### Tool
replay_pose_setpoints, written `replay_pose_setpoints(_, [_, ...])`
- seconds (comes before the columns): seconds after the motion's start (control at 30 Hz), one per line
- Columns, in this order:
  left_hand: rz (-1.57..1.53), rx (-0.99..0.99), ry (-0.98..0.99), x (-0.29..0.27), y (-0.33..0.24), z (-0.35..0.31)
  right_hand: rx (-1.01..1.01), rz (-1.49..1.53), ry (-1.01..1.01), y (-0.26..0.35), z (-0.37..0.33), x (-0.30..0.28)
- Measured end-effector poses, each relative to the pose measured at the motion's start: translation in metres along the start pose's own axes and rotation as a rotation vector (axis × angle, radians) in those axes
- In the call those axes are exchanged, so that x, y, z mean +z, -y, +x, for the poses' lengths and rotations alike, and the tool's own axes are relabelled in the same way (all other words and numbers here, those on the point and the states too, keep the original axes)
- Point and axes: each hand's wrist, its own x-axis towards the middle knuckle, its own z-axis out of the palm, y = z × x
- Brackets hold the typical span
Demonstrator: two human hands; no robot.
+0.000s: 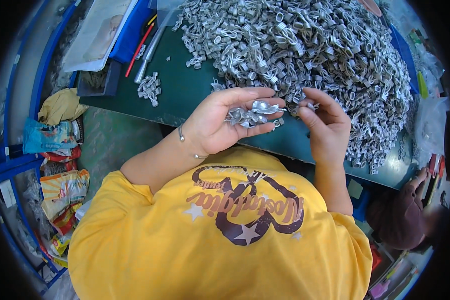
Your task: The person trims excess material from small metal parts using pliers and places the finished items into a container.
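Observation:
My left hand (216, 117) is palm up with its fingers stretched to the right, cradling several small shiny silver metal parts (250, 117). Just right of those fingertips, my right hand (326, 122) pinches a small silver metal piece (311, 105) between thumb and fingers. Its exact shape is partly covered by the fingers. Beyond both hands rises a big heap of looped silver metal parts (305, 45) on the green tabletop (185, 82). One loose metal part (278, 123) lies on the table below my left fingertips.
A small cluster of metal parts (150, 89) lies on the table's left side, near a red stick (140, 50) and a silver rod-like tool (147, 57). Papers (99, 35) rest by a grey bin (97, 82). Snack bags (50, 136) fill the left shelf. Another person (402, 215) is at the right.

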Motion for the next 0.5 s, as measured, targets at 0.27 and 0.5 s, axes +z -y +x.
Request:
replay_pose_setpoints(0.27, [0.003, 0.049, -0.053, -0.004, 0.012, 0.005, 0.194, 0.505, -0.049, -0.022, -0.010, -0.016])
replay_pose_setpoints(0.5, [-0.017, 0.013, -0.107, -0.003, 0.012, 0.006, 0.273, 0.483, 0.058, -0.034, -0.014, -0.010])
